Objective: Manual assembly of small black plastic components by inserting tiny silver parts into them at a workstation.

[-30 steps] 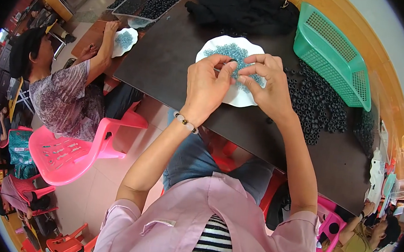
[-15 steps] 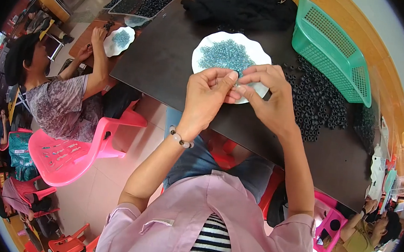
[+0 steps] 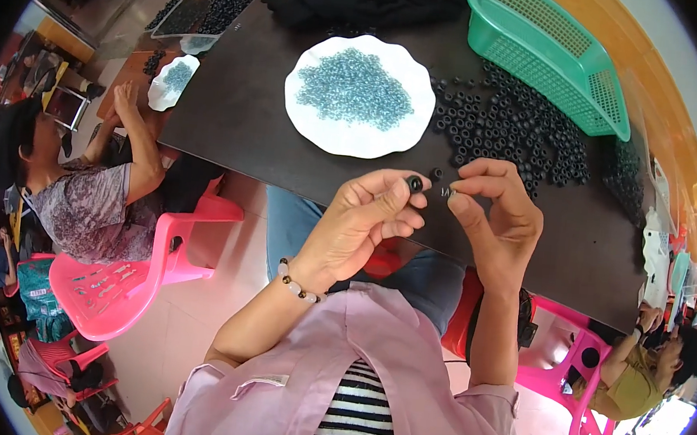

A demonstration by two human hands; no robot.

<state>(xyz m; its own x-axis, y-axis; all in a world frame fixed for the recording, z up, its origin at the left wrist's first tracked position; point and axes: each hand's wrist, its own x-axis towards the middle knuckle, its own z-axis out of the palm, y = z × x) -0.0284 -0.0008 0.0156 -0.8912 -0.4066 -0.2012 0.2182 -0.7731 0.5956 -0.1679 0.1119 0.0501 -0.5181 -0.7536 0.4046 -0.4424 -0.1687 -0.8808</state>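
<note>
Between the thumb and fingers of my left hand (image 3: 374,207) is a small black ring-shaped part (image 3: 414,184), its round opening showing. Just to its right, my right hand (image 3: 498,210) is closed in a pinch. A tiny pale thing (image 3: 448,192) shows at those fingertips, too small to name. Both hands are over the near edge of the dark table, a short gap between them. A white scalloped plate (image 3: 355,141) sits beyond my left hand, bearing a heap of small clear bluish rings (image 3: 352,85). Many loose black ring parts (image 3: 530,126) lie beyond my right hand.
A green perforated basket (image 3: 545,52) stands tilted at the far right of the dark table (image 3: 234,100). Black cloth (image 3: 367,0) lies at the back. On the left, a person (image 3: 93,195) sits on a pink chair (image 3: 113,300) beside another plate (image 3: 159,93). Someone else (image 3: 641,376) is at the right.
My hands have come apart and moved off the plate toward the table's near edge. The black ring part now shows plainly in my left fingers. The whole view has shifted; the person at left has raised their hands.
</note>
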